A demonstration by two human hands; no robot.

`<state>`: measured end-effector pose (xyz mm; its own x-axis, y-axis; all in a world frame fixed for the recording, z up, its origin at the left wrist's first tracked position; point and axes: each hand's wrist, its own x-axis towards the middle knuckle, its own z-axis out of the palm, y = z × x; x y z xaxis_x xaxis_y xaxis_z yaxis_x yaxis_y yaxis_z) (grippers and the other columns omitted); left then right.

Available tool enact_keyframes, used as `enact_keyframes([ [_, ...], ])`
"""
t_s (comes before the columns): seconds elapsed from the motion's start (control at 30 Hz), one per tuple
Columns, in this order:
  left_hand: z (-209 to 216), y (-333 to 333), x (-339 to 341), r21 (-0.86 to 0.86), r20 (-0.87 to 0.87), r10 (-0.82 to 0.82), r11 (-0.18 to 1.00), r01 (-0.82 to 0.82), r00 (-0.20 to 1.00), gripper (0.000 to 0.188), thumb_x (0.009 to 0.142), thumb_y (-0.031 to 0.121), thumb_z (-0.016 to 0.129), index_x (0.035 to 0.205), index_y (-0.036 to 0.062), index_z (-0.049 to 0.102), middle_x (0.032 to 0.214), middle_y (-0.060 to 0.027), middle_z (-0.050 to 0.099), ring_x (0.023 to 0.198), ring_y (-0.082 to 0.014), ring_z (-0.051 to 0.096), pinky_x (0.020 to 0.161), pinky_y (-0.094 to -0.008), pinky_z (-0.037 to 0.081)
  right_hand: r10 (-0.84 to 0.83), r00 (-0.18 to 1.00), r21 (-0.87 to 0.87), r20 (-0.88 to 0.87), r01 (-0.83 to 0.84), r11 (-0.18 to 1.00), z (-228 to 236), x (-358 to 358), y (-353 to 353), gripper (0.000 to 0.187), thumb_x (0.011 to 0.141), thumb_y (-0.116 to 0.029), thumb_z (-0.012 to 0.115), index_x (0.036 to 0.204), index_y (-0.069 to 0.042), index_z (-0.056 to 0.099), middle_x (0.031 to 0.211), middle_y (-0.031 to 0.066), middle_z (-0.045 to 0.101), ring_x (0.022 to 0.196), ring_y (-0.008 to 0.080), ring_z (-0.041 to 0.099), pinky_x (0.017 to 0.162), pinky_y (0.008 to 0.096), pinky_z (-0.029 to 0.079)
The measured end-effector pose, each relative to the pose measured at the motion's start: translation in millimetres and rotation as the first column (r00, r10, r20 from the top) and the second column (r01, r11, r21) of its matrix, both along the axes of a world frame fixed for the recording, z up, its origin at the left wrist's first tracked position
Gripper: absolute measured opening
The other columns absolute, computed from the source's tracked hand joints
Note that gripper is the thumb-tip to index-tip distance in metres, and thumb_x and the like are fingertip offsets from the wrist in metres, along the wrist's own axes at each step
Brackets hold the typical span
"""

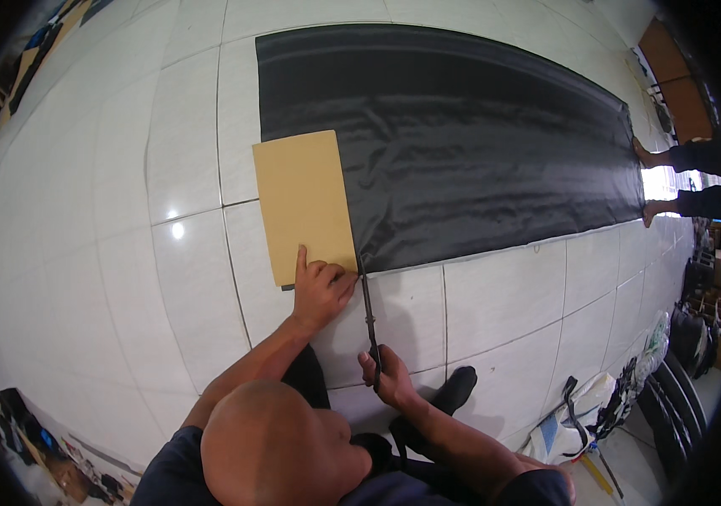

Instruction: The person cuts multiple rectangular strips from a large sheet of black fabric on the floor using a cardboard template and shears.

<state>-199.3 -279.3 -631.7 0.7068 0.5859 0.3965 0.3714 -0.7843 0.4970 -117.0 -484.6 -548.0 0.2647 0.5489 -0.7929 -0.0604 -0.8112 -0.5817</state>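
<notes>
A long sheet of black, slightly shiny fabric lies spread on the floor, wrinkled near its left part. On its near left corner rests a tan rectangular cardboard sheet, partly beyond the fabric's left edge. My left hand is at the cardboard's near right corner. One finger stretches out on the board, and the others are bent together around the corner. In my right hand is a pair of long dark scissors. Their tips meet the fabric's near edge, right beside the cardboard. How far the blades part is hard to see.
White floor tiles surround the fabric. Another person's bare feet stand at its far right end. A white bag and black bundles lie at the lower right. My dark shoe is close to my right hand.
</notes>
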Motion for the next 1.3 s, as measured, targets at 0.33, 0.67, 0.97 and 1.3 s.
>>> enact_keyframes([
  [0.33,0,-1,-2,-0.015,-0.019,0.012,1.0,-0.013,1.0,0.016,0.076,0.02,0.081,0.092,0.0213,0.077,0.089,0.0033,0.059,0.09,-0.0219,0.055,0.112,-0.0732,0.03,0.042,0.978,0.038,0.205,-0.051,0.998,-14,-2,4,0.054,0.098,-0.052,0.063,0.08,-0.002,0.055,0.063,0.0072,0.058,0.061,0.0158,0.057,0.059,0.0341,0.048],
  [0.67,0,0,-1,-0.033,-0.032,0.011,0.999,-0.012,0.999,0.016,0.076,0.018,0.08,0.091,0.0214,0.078,0.089,0.0027,0.06,0.091,-0.0233,0.056,0.112,-0.0744,0.029,-0.008,0.984,0.093,0.176,-0.009,0.996,-25,3,20,0.053,0.098,-0.053,0.062,0.085,-0.002,0.054,0.062,0.0056,0.057,0.058,0.0151,0.056,0.057,0.0329,0.047],
  [0.97,1,0,-5,-0.056,-0.035,0.017,0.998,-0.019,0.999,0.017,0.075,0.018,0.08,0.091,0.022,0.077,0.09,0.0029,0.06,0.091,-0.0247,0.056,0.111,-0.0758,0.029,0.041,0.964,0.079,0.264,-0.064,0.995,-16,6,36,0.056,0.1,-0.052,0.06,0.076,-0.002,0.055,0.056,0.0085,0.056,0.055,0.0188,0.06,0.056,0.0358,0.048],
  [1.3,4,1,-1,-0.037,-0.054,0.011,0.999,-0.013,0.998,0.017,0.076,0.019,0.08,0.092,0.021,0.075,0.092,0.0022,0.059,0.09,-0.026,0.056,0.11,-0.0766,0.029,0.001,0.974,0.117,0.225,-0.028,0.993,-25,12,51,0.056,0.099,-0.053,0.061,0.076,-0.003,0.053,0.058,0.0058,0.055,0.055,0.0165,0.058,0.055,0.0345,0.047],
])
